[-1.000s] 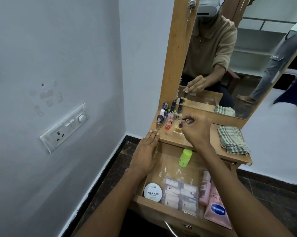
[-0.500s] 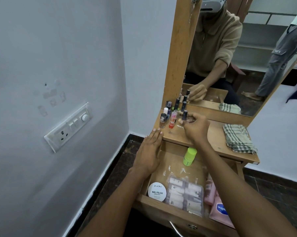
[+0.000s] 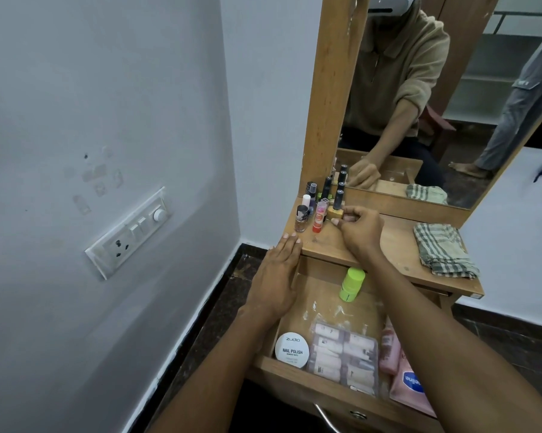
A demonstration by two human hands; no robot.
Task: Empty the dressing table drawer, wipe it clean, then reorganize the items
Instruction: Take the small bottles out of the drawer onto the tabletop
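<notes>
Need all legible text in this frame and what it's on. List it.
"zudio" on the round white tin in the drawer.
"NAIL POLISH" on the same tin; the small line under it is too small to read.
"...eline" in white on a blue oval, upside down and partly hidden, on the pink pouch.
Labels on the sachets in the clear bag and on the small bottles: too small to read.

I see a pale grey wall point(image 3: 91, 120) filling nine o'clock, with a white switch plate point(image 3: 129, 232) on it. It meets a second wall at a corner near twelve. Dark stone floor point(image 3: 219, 295) runs along a white skirting. A wood-framed mirror point(image 3: 435, 98) stands at one o'clock, reflecting white shelves point(image 3: 488, 67). Light is soft and even.
</notes>
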